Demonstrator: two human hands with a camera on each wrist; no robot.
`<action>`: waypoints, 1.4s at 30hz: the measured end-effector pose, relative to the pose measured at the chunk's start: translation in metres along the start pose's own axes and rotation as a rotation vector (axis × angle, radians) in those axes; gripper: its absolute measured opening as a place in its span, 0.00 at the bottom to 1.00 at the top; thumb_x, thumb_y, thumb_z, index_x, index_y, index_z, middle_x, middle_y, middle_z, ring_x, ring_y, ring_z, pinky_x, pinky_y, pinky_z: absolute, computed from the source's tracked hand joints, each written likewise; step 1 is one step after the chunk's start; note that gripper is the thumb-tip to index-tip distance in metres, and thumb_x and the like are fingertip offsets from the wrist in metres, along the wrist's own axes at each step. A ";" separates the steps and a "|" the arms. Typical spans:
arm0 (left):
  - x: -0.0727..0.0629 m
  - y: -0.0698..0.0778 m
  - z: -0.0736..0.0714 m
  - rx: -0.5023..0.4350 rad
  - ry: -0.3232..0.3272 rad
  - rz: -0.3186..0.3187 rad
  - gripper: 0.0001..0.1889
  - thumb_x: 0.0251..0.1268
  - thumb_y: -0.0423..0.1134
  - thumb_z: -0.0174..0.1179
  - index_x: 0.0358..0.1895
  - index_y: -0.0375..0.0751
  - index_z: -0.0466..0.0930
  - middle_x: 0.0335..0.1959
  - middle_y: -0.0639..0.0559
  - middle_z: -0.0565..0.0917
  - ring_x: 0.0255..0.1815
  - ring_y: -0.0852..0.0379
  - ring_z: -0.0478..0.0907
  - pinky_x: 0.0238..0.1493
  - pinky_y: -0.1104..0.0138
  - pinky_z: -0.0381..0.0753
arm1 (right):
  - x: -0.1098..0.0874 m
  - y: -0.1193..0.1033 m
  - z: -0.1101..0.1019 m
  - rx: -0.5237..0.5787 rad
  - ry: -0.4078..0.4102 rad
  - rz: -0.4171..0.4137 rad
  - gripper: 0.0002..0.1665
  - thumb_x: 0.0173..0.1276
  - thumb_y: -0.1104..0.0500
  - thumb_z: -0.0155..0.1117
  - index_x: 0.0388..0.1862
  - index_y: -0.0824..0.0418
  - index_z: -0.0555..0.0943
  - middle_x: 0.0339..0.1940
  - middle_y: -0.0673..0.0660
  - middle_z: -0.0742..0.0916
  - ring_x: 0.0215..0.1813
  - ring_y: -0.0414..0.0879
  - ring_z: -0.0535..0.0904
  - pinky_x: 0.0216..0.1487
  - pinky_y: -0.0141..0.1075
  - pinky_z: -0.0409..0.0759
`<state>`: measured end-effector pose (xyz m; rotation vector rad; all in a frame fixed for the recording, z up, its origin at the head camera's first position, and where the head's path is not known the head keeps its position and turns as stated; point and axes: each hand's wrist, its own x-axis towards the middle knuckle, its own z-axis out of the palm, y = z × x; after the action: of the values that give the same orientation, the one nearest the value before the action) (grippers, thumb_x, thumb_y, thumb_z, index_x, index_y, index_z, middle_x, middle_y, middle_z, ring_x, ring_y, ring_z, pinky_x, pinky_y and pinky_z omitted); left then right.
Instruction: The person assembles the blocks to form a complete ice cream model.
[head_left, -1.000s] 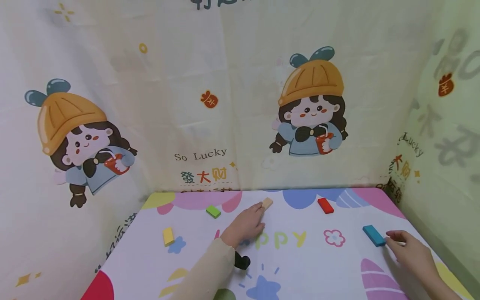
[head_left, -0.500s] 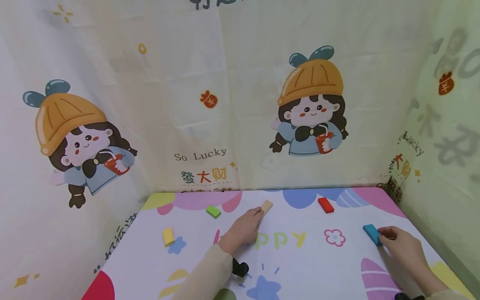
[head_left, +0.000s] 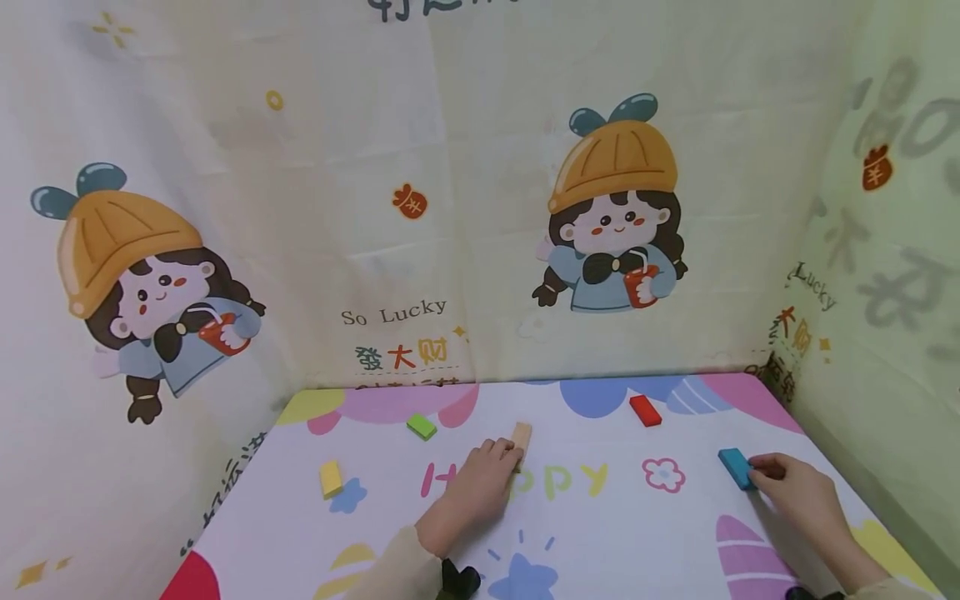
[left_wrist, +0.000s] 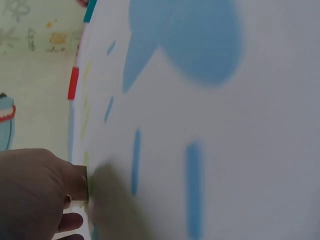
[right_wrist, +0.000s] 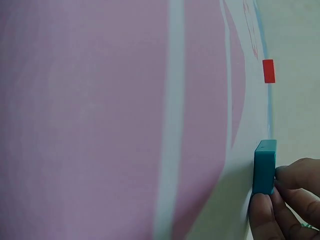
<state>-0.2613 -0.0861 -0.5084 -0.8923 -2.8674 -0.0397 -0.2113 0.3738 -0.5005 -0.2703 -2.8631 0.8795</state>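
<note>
1. The left hand (head_left: 478,485), at the head view's lower centre, grips the wooden block (head_left: 522,436).
2. The right hand (head_left: 804,500), lower right, pinches the blue block (head_left: 734,467).
3. On the bench (head_left: 600,542): red block (head_left: 645,410) right of centre; green block (head_left: 422,427), yellow block (head_left: 331,480) lower left.

The grip (right_wrist: 290,202) pinches a teal block (right_wrist: 264,167), a red block (right_wrist: 269,71) beyond.
</note>
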 end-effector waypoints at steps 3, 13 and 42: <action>-0.012 0.008 -0.005 -0.002 -0.032 0.011 0.22 0.77 0.43 0.56 0.70 0.47 0.75 0.63 0.50 0.77 0.61 0.51 0.73 0.62 0.58 0.77 | 0.000 -0.001 0.001 -0.004 -0.003 -0.006 0.22 0.70 0.57 0.65 0.53 0.75 0.82 0.39 0.65 0.90 0.45 0.63 0.83 0.37 0.39 0.73; -0.049 0.039 -0.013 0.162 -0.058 0.155 0.23 0.73 0.40 0.61 0.70 0.51 0.76 0.54 0.54 0.76 0.49 0.57 0.70 0.50 0.64 0.74 | -0.001 -0.007 0.005 0.001 -0.007 -0.025 0.21 0.70 0.58 0.66 0.52 0.73 0.84 0.41 0.66 0.90 0.50 0.69 0.81 0.45 0.54 0.76; -0.074 0.061 -0.024 -0.104 -0.117 0.622 0.23 0.81 0.54 0.52 0.70 0.51 0.79 0.70 0.56 0.80 0.72 0.64 0.73 0.68 0.72 0.72 | -0.002 -0.101 0.064 0.137 -0.140 -0.053 0.12 0.69 0.63 0.66 0.49 0.65 0.88 0.47 0.64 0.90 0.43 0.51 0.81 0.37 0.39 0.78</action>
<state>-0.1633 -0.0792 -0.4955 -1.8126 -2.5656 -0.0721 -0.2340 0.2565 -0.4964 -0.1215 -2.9028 1.1197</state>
